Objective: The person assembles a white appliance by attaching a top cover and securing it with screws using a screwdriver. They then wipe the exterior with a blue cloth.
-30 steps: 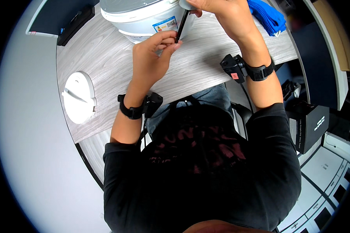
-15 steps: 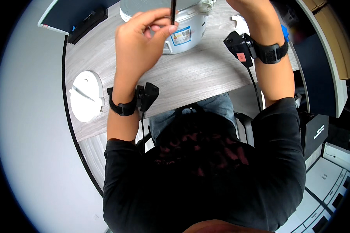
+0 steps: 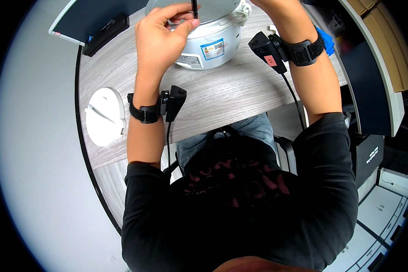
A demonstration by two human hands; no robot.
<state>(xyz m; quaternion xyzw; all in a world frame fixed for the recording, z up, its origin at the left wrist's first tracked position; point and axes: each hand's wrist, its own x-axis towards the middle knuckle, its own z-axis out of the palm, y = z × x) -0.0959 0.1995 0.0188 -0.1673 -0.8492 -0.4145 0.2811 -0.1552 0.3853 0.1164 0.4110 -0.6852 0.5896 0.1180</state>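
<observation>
My left hand (image 3: 162, 38) is closed, with thumb and index finger pinching a thin black rod (image 3: 195, 10), upright, over the near side of a white rice cooker (image 3: 231, 44). The rod's kind does not show. A blue-edged label sits on the cooker's front, and its grey top runs out at the upper edge of the picture. Only a bit of my right hand (image 3: 264, 3) shows at the top edge, beyond the cooker's right side; its fingers are out of the picture. On the left of the desk lies a white oval cover (image 3: 105, 115) with a bar across it.
A monitor (image 3: 84, 18) stands at the far left, with a black bar-shaped device (image 3: 106, 35) in front of it. Something blue (image 3: 326, 43) lies behind my right wrist. A dark partition (image 3: 371, 77) bounds the desk (image 3: 213, 97) on the right. Cabled black devices are strapped to both wrists.
The cooker and desk sit slightly lower in the picture. My left hand, still holding the rod, appears slightly higher against the cooker. My right forearm has shifted left and up.
</observation>
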